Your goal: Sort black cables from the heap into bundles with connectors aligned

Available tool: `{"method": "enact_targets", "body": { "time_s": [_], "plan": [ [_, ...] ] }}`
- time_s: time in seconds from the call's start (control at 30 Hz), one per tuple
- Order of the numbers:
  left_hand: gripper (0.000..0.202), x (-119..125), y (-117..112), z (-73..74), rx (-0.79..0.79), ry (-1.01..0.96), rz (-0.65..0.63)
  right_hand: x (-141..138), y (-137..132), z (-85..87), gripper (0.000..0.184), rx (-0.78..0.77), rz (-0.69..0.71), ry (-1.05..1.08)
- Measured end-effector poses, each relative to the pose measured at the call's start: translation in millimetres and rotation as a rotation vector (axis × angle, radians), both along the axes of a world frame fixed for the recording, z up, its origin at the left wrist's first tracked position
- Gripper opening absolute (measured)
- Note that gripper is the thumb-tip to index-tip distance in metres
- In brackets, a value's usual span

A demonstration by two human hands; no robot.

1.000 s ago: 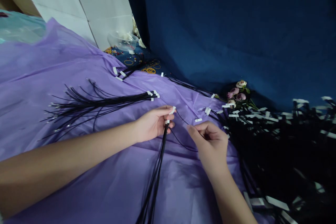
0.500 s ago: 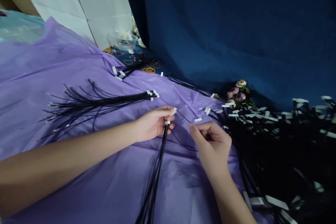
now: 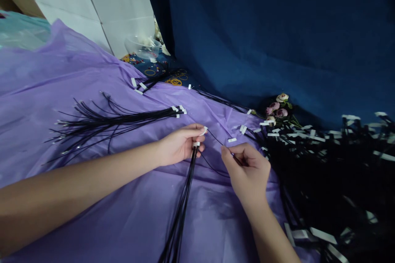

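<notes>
My left hand (image 3: 183,144) is closed around the white-tagged ends of several black cords (image 3: 187,185), which hang down toward the bottom edge. One white tag (image 3: 203,131) shows between its thumb and fingers. From there a single thin black cord (image 3: 216,137) runs across to my right hand (image 3: 249,168), whose thumb and forefinger pinch it. A loose loop of cord dips below, between the two hands. Beyond my right hand a small white tag (image 3: 232,140) lies on the purple cloth (image 3: 210,222).
A bundle of black cords (image 3: 123,120) with white tags lies at left. On the right is a big dark heap of tagged cords (image 3: 327,181). Behind are artificial roses (image 3: 281,111), rubber bands (image 3: 173,82), a clear plastic bowl (image 3: 143,47) and a blue curtain (image 3: 265,41).
My right hand has shifted very slightly left, toward my left hand, still pinching the thin cord. My left hand keeps its hold in nearly the same place.
</notes>
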State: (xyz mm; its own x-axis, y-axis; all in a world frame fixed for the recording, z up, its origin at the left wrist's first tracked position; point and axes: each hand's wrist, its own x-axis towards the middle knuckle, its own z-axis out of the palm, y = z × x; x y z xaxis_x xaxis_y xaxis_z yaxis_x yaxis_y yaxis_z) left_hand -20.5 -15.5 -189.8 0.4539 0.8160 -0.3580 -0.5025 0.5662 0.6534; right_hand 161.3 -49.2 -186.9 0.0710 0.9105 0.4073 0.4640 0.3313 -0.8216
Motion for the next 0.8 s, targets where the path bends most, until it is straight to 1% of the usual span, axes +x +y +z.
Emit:
{"method": "enact_targets", "body": {
  "time_s": [0.17,0.33,0.4,0.47,0.53,0.63,0.73,0.8],
  "plan": [
    [0.011,-0.3,0.4,-1.2,0.018,0.004,-0.004,1.4,0.9,0.0,0.022,-0.026,-0.011,-0.012],
    [0.012,0.9,-0.1,-0.7,0.014,0.005,-0.012,2.3,2.5,2.1,0.024,-0.076,0.001,-0.055],
    [0.014,1.9,-1.0,0.6,0.018,0.019,-0.02,2.8,3.4,2.3,0.021,-0.104,-0.003,-0.081],
    [0.015,3.1,-2.1,2.1,0.03,0.051,-0.03,3.5,4.7,0.6,0.016,-0.101,-0.008,-0.102],
    [0.015,4.2,-3.2,3.1,0.045,0.083,-0.043,4.3,5.9,-2.7,0.014,-0.061,-0.006,-0.128],
    [0.017,4.6,-4.6,2.6,0.071,0.101,-0.06,4.4,7.1,-7.3,0.016,0.048,0.002,-0.215],
    [0.02,3.9,-6.0,1.0,0.109,0.097,-0.059,3.0,7.2,-8.1,0.016,0.162,0.03,-0.289],
    [0.019,3.3,-7.0,0.5,0.14,0.089,-0.066,1.8,6.9,-7.0,0.015,0.198,0.057,-0.305]
  ]
}}
